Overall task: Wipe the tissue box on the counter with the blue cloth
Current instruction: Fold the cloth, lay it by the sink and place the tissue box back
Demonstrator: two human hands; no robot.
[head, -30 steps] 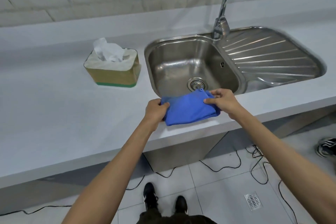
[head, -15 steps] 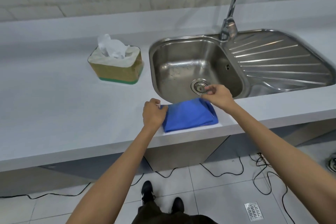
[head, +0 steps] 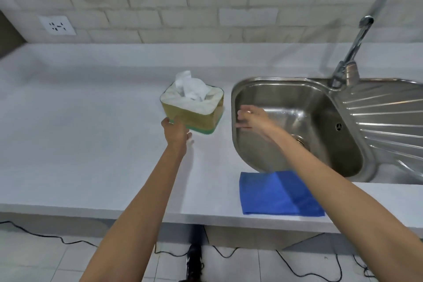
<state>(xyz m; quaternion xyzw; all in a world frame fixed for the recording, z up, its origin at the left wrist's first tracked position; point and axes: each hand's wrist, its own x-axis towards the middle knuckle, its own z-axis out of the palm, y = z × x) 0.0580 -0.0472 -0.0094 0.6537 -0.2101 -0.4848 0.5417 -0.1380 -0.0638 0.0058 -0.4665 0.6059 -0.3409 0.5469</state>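
On the counter (head: pixel 91 144) sits the tissue box (head: pixel 194 112), sink (head: pixel 297 121) at its three o'clock. Left hand (head: pixel 176 131) open at its near corner, right hand (head: pixel 249 117) open, empty. Blue cloth (head: pixel 274 192) lies unheld at five o'clock; picking it up looks next.

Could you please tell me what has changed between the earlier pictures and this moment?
Both hands let go of the blue cloth, now lying folded at the counter's front edge. The left hand reached forward to the tissue box; the right hand moved toward it, open over the sink. Box and cloth stayed put.
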